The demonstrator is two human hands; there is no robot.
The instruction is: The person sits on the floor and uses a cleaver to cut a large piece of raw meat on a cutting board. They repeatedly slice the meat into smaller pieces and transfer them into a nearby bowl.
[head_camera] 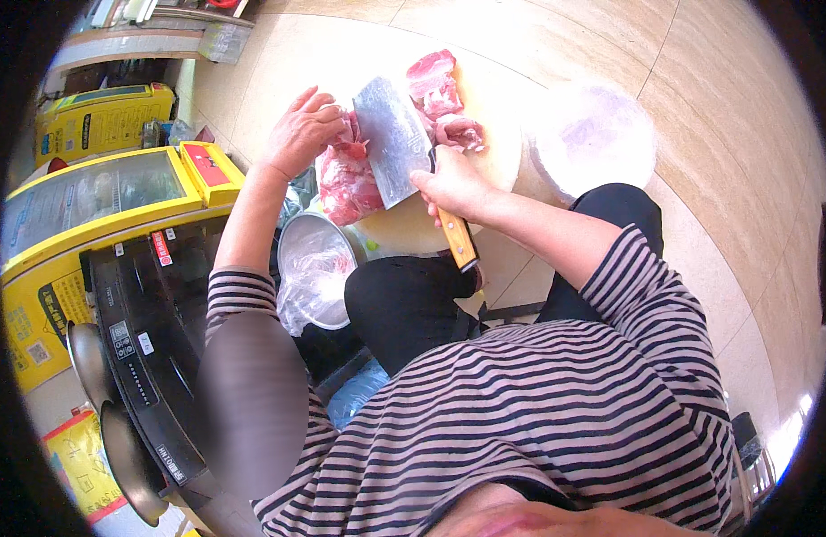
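Observation:
My right hand (451, 182) grips the wooden handle of a cleaver (394, 137). Its broad metal blade lies between a large piece of raw meat (346, 184) and several smaller raw meat pieces (434, 84). My left hand (307, 129) rests at the upper end of the large piece, fingers bent and spread a little; whether they pinch any meat is hard to tell. The meat lies on a round, pale cutting board (497, 127), whose far part is washed out by glare.
A metal bowl (317, 225) with clear plastic film stands left of my knee. A round whitish container or lid (594, 144) is on the tiled floor at right. Yellow cases (104, 127) and a black appliance (138, 335) line the left side.

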